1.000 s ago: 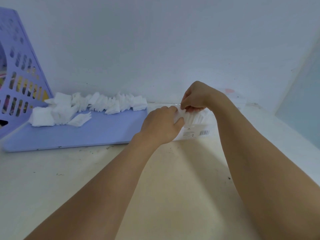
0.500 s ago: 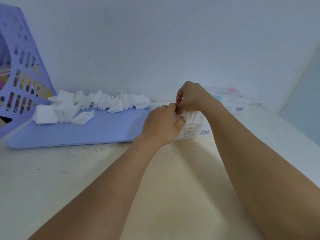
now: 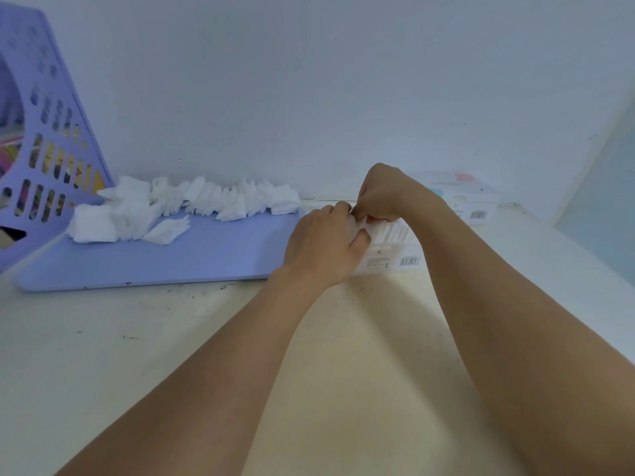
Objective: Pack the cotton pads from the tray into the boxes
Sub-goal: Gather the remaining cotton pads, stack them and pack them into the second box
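The pale table (image 3: 103,355) fills the lower frame, and on it at centre left lies the flat lavender tray (image 3: 171,255), its long axis running left to right. Along the tray's far edge, in the upper left of the frame, the loose cotton pads (image 3: 192,204) lie in an uneven row and a heap, well apart from both hands. Just beside the tray's right end, at frame centre right, stands the open box (image 3: 395,261), its long axis also left to right, with a row of packed pads (image 3: 391,232) standing on edge inside. Both forearms reach up from the bottom of the frame and meet over the box's left end. The left hand (image 3: 323,245) lies knuckles up against that end, fingers curled, its thumb against the box's near wall; it seems to grip the box end and the pads there. The right hand (image 3: 385,194) arches over from behind with the wrist raised, its fingertips pinching down into the top of the pads at the left end. The remaining pads lie to the left, so the left hand is the nearer one for the next reach, I judge. A second box (image 3: 464,204), closed, sits near the wall further right, and a perforated lavender rack (image 3: 51,149) stands at the far left.
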A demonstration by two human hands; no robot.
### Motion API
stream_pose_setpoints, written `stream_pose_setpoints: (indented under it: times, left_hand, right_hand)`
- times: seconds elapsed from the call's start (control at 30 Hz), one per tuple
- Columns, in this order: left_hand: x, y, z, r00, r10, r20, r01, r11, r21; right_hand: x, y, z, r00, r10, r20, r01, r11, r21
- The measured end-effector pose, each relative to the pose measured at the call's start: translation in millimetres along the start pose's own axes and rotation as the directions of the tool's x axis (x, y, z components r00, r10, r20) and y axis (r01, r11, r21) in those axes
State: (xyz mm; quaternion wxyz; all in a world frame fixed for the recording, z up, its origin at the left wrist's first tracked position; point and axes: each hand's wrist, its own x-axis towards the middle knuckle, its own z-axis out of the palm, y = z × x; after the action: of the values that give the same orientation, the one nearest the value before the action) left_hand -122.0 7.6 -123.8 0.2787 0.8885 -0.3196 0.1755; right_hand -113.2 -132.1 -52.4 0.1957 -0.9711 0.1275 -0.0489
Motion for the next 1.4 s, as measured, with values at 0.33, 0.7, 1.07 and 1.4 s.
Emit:
stream_pose_setpoints:
  times: [0.33,0.7,1.07,1.4]
  left_hand:
    - [1,-4,2,1.000,0.030,-0.005,-0.030,0.999,-0.016]
    - [3,-16,-15,0.984,-0.113,0.139,0.162,0.893,-0.419]
    - [-75,-198,-158,0.852,-0.401,-0.336,0.403,0.913,-0.068]
    - [-72,-257,-160,0.736,-0.676,-0.033,0.659,0.727,-0.193]
  right_hand:
    - [-4,3,-11,0.997,0.007,0.082,-0.007,1.000,0.002]
    - [-11,-18,-20,0.969,-0.185,-0.162,0.219,0.948,0.232]
    - [-52,-147,118,0.911,-0.382,0.153,0.275,0.841,0.466]
    - [10,-254,139,0.936,0.016,0.353,-0.223,0.802,0.555]
